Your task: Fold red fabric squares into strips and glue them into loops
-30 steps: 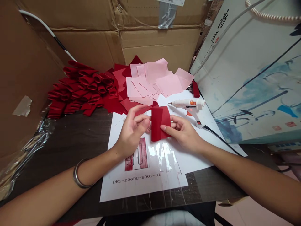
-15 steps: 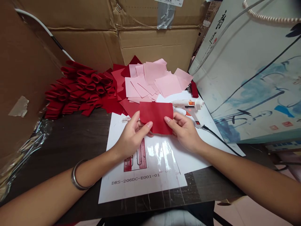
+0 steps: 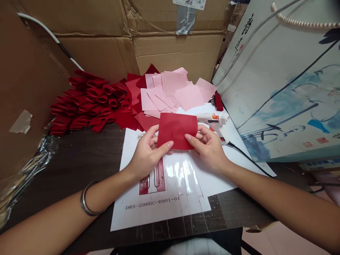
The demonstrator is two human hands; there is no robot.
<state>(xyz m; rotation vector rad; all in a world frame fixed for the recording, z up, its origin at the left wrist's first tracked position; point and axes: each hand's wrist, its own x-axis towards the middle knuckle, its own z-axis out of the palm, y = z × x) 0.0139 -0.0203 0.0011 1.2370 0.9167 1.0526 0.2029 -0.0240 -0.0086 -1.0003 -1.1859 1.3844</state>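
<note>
Both my hands hold a soft red square (image 3: 176,131) by its lower corners, just above the printed white sheet. My left hand (image 3: 148,152) pinches its left edge, and my right hand (image 3: 207,147) grips its right edge. Behind it lies a loose pile of pink squares (image 3: 170,92), with darker red squares partly under them. Further left sits a heap of rolled red pieces (image 3: 90,99). A white hot glue gun (image 3: 214,119) lies just beyond my right hand, its nozzle hidden behind the red square.
White sheets (image 3: 159,209) under clear plastic cover the dark table (image 3: 79,159), one printed "DRS-206DC-E001-01". Cardboard (image 3: 132,53) stands behind and left. A painted white board (image 3: 278,99) rises on the right. The glue gun's black cord (image 3: 247,157) runs toward the table's right edge.
The red square has opened from a narrower folded shape to a wider flat one. My hands have moved apart along its edges and raised it slightly.
</note>
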